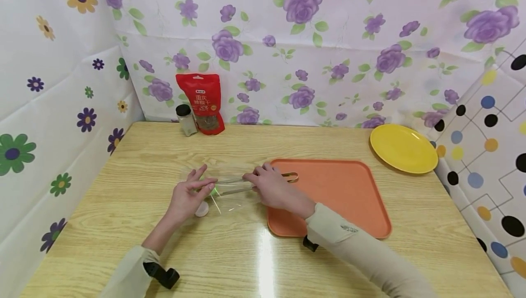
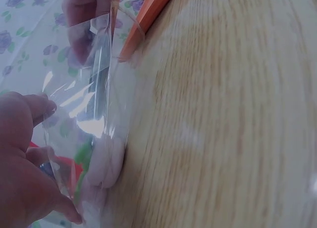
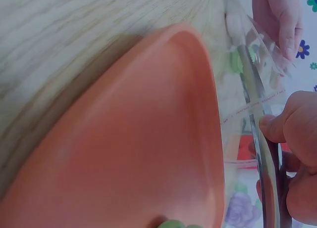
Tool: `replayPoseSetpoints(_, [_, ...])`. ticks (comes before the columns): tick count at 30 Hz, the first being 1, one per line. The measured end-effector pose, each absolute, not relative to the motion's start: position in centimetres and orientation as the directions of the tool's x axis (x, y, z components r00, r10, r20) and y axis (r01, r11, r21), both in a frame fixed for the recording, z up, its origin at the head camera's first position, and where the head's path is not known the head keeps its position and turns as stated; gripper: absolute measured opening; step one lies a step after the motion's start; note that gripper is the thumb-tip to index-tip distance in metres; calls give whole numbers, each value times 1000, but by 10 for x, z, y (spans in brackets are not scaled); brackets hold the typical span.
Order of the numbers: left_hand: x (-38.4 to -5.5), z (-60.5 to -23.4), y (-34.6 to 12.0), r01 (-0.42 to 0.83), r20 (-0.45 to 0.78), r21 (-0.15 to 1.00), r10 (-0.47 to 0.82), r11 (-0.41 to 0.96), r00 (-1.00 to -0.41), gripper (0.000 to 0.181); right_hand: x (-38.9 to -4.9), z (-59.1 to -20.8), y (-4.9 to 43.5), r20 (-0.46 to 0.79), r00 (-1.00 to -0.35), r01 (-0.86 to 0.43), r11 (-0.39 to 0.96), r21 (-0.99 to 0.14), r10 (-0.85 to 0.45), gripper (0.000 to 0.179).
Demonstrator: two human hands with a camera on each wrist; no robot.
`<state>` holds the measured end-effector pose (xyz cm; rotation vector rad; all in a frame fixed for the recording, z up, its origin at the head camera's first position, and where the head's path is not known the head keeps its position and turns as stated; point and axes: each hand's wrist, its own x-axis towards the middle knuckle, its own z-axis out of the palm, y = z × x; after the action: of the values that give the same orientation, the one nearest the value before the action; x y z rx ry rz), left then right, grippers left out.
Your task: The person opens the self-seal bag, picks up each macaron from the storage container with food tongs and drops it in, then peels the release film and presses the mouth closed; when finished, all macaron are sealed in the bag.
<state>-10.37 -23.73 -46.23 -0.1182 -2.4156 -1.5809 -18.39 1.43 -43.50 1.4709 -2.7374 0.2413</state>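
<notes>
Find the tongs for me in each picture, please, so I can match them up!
Head: near the middle, the tongs stick out both sides of the right hand.
Left wrist: upper left, the tongs show blurrily through the clear bag.
Right wrist: right side, the tongs run down to the bottom edge.
Shared landmark: the orange tray, at the top in left wrist and biggest in right wrist.

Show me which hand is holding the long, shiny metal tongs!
The right hand: it grips the long, shiny metal tongs, while the left hand holds the clear plastic bag instead.
</notes>
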Motion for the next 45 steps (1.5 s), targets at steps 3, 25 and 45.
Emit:
replayPoseSetpoints(3, [-104, -463, -237, 204, 253, 889, -68, 411, -965, 16, -184, -435, 11, 97, -554, -831, 542, -125, -827, 34])
replayPoseSetpoints(25, [-105, -466, -237, 202, 260, 861, -63, 466, -964, 16, -185, -413, 74, 91, -581, -806, 557, -200, -808, 46])
replayPoseSetpoints(45, [-103, -461, -235, 229, 277, 880, -59, 415, -959, 19, -139, -435, 268, 194, -719, -695, 675, -250, -668, 47])
